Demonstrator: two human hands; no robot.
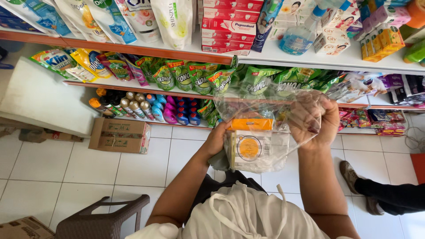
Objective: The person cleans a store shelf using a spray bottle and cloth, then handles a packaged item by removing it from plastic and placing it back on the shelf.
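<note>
I hold a clear plastic bag (270, 110) in front of shop shelves. Inside it sits a flat white packet with an orange top and an orange round mark (250, 144). My left hand (217, 138) grips the bag's left side beside the packet. My right hand (316, 121) is closed on the bag's upper right part, seen partly through the plastic. Under the bag hangs a bit of dark cloth. A white garment with drawstrings (239, 212) covers my lap below.
Shelves (310, 56) hold green pouches, red boxes, coloured bottles and packets. A cardboard box (119, 135) lies on the white tiled floor at left. A brown woven chair (102, 219) stands at lower left. Another person's shoes and dark trouser leg (376, 188) are at right.
</note>
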